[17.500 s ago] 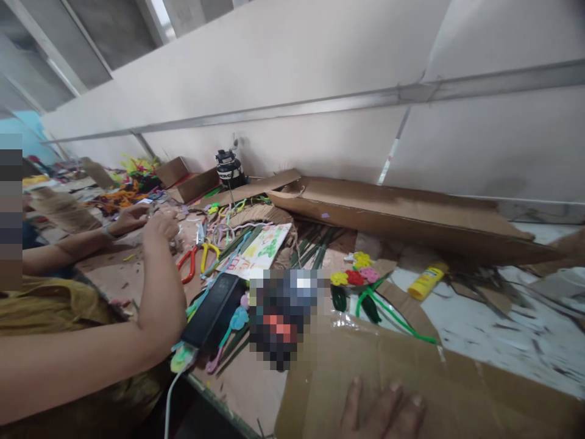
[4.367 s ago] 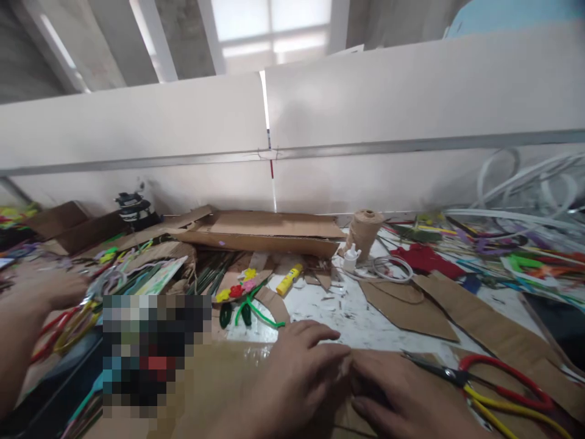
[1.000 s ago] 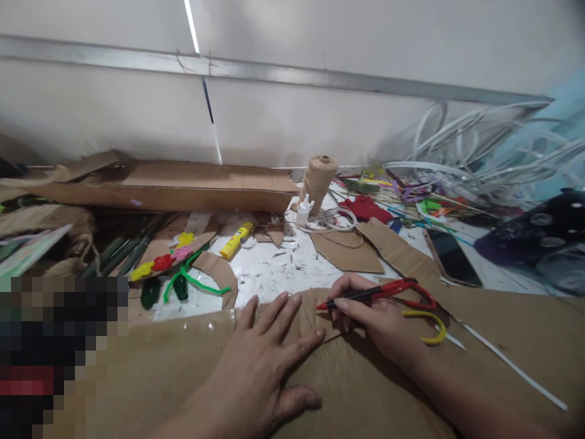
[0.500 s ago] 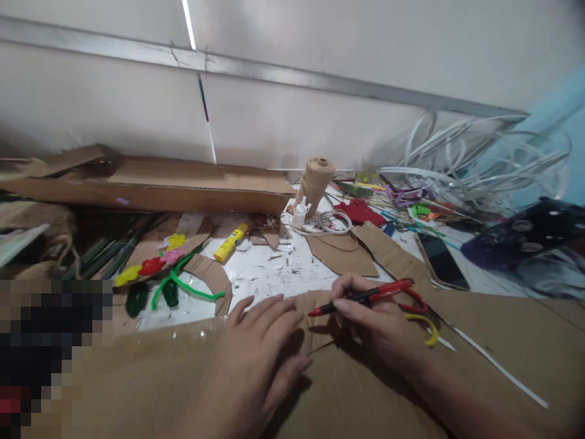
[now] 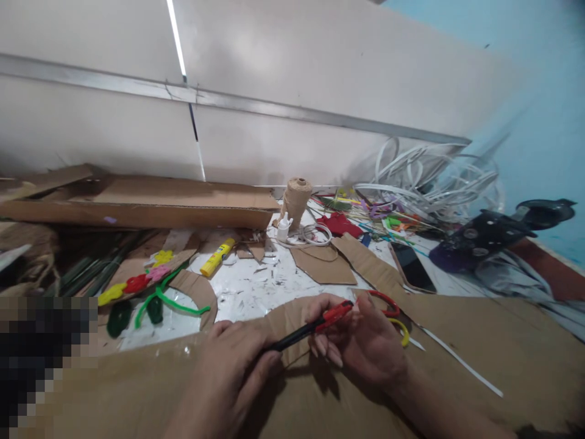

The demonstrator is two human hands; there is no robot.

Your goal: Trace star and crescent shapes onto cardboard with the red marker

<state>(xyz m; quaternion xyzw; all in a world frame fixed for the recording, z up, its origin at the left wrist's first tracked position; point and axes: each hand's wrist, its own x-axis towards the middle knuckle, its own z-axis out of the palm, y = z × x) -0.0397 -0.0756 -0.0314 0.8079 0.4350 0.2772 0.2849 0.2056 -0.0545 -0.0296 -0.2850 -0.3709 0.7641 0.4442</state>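
The left hand point(image 5: 233, 366) has left its flat rest on the cardboard sheet point(image 5: 457, 329) and closed its fingers on the dark end of the pen point(image 5: 315, 323). The right hand point(image 5: 361, 341) grips the red end, so the pen spans the two hands just above the sheet's near edge. Scissors point(image 5: 393, 308) with red and yellow handles lie partly under the right hand. Farther back on the table are a yellow glue stick point(image 5: 217, 257), a twine spool point(image 5: 295, 198) and a phone point(image 5: 414, 268).
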